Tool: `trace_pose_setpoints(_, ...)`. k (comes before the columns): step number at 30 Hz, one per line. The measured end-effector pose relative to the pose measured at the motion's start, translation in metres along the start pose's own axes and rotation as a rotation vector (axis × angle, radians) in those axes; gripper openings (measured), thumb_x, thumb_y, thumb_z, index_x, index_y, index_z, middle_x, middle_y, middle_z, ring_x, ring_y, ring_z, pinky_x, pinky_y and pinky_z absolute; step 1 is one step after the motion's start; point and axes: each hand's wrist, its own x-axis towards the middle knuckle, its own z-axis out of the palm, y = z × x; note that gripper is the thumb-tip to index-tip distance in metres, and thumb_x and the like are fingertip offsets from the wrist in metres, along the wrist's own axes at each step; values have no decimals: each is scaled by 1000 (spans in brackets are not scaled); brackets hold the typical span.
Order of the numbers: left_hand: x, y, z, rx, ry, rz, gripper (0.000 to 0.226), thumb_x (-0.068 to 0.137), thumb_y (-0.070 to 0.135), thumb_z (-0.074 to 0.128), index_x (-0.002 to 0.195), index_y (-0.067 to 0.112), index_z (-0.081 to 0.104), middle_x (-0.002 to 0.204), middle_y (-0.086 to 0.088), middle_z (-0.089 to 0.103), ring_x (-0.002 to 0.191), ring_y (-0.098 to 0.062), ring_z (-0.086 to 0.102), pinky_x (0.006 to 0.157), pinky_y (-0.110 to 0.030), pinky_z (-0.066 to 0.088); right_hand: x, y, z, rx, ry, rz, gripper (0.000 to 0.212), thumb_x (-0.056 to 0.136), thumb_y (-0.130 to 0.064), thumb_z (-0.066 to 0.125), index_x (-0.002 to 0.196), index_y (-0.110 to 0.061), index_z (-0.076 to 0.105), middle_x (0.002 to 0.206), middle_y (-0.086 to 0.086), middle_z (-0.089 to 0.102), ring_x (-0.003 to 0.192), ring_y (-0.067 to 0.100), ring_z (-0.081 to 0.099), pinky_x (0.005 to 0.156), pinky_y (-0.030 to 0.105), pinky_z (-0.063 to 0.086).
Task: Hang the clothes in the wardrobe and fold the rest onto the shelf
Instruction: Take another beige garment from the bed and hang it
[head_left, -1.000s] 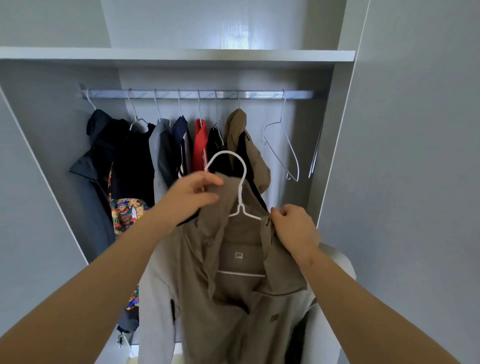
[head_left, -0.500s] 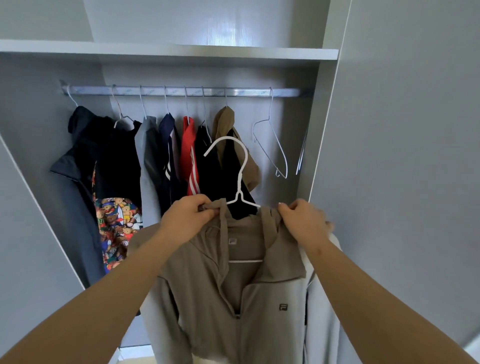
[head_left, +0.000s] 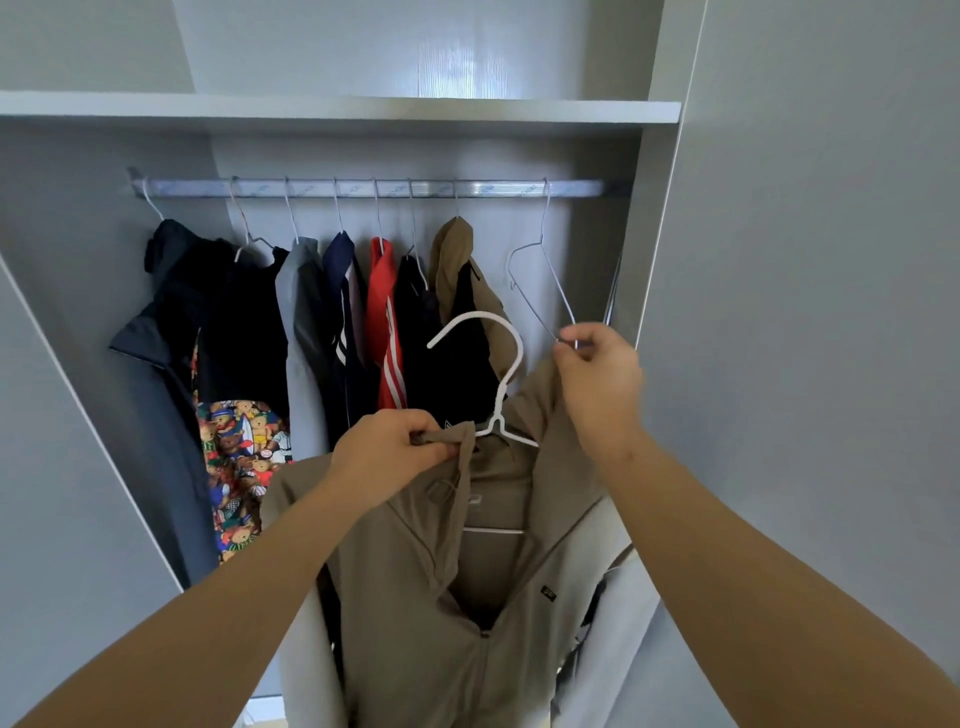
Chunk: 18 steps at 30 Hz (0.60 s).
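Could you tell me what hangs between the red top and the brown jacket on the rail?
A black garment on a wire hanger, shown in the head view.

A grey shelf (head_left: 337, 110) spans the wardrobe (head_left: 647, 234), with a metal rail (head_left: 498, 188) fixed just below it. Hung on the rail by wire hangers (head_left: 291, 213), left to right: dark grey jacket (head_left: 150, 374), black top (head_left: 234, 332), grey garment (head_left: 304, 322), navy garment (head_left: 338, 280), red garment (head_left: 382, 291) with white stripes, black garment (head_left: 415, 332), tan jacket (head_left: 453, 254). One bare wire hanger (head_left: 541, 260) hangs rightmost, apart from the tan jacket.
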Motion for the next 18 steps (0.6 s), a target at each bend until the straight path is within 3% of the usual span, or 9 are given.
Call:
trace_pose_setpoints(2, 2, 1, -5, -33, -13, 13, 23, 79, 33, 69, 60, 37, 57, 65, 9, 60, 67, -8, 57, 64, -31, 46, 2, -8, 8, 66, -187, 2, 13, 87, -12, 59, 91, -22, 66, 85, -7, 64, 73, 0, 56, 70, 4, 43)
trace_pose_setpoints(5, 4, 1, -12, -117, 22, -2, 22, 76, 29, 73, 59, 36, 61, 63, 11, 61, 68, -8, 58, 70, -35, 50, 0, -2, 10, -123, -475, 0, 20, 93, -24, 54, 106, -16, 65, 112, -3, 52, 103, 9, 49, 97, 28, 39)
trace_pose_setpoints(6, 5, 0, -15, -152, 48, -19, 22, 75, 28, 74, 58, 36, 61, 62, 12, 61, 67, -8, 58, 71, -35, 50, -2, 2, 8, -224, -551, -5, 23, 94, -28, 50, 101, -15, 68, 108, -3, 55, 101, 10, 51, 95, 30, 39)
trace_pose_setpoints(8, 7, -2, -19, -220, 86, -57, 24, 72, 26, 77, 56, 38, 62, 62, 12, 61, 67, -8, 58, 72, -34, 51, -9, 6, 1, -320, -723, 70, 42, 96, -41, 43, 76, -19, 72, 75, -8, 67, 73, 1, 59, 74, 26, 44)
trace_pose_setpoints(9, 7, -3, -19, -245, 88, -69, 25, 72, 25, 77, 56, 38, 63, 63, 12, 62, 68, -8, 58, 73, -34, 51, -12, 6, -2, -334, -776, 116, 51, 95, -47, 41, 63, -21, 69, 55, -12, 62, 54, -4, 56, 63, 23, 42)
trace_pose_setpoints(11, 7, -1, -16, -272, 54, -73, 24, 72, 21, 78, 60, 35, 64, 65, 10, 63, 69, -9, 59, 75, -34, 52, -15, 5, -4, -334, -813, 142, 60, 94, -52, 40, 50, -19, 63, 37, -10, 49, 35, -2, 46, 54, 19, 36)
trace_pose_setpoints(16, 5, 14, -2, -351, -84, -50, 20, 74, 3, 72, 71, 23, 67, 80, -11, 67, 82, -25, 62, 84, -39, 50, -21, 0, -16, -244, -911, 203, 59, 99, -42, 36, 53, -11, 56, 36, -6, 30, 33, 6, 25, 45, 15, 29)
trace_pose_setpoints(18, 8, 20, 3, -413, -143, -72, 25, 78, -4, 64, 75, 21, 64, 79, -9, 62, 80, -23, 59, 84, -37, 48, -23, 0, -23, -210, -880, 246, 54, 99, -35, 38, 54, -9, 54, 43, -1, 32, 36, 7, 25, 43, 12, 29)
